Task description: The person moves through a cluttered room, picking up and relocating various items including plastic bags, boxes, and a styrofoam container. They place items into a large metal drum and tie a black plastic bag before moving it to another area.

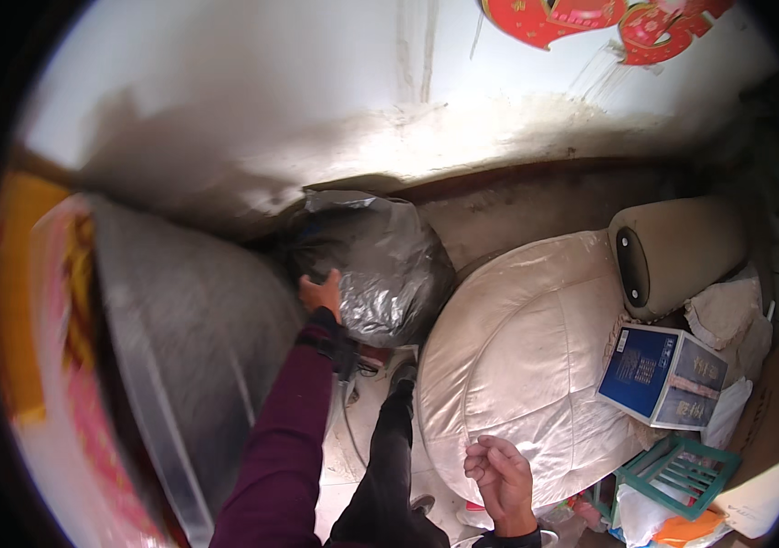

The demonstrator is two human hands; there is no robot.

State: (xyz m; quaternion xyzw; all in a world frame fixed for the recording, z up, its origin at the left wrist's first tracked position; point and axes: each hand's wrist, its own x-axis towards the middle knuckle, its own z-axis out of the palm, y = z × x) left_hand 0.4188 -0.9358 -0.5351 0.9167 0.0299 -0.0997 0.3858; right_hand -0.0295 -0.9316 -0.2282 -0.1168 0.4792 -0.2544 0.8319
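A dark plastic bag [389,267], full and shiny, stands against the foot of the wall. My left hand [322,294] is at its near left side, thumb and fingers apart. It seems to touch the plastic, though firm contact is hard to make out. My right hand [502,472] hovers over the near edge of a large round beige quilted cushion [519,356], its fingers loosely curled together with nothing visible in them. A blue printed carton [660,377] rests on the cushion's right side.
A grey padded piece [198,329] takes up the left. Behind the carton leans a brown padded part [684,253] with a dark oval plate. Lower right are a green plastic crate [684,472] and a cardboard box [773,445]. Red decorations [561,20] hang on the stained wall [239,82].
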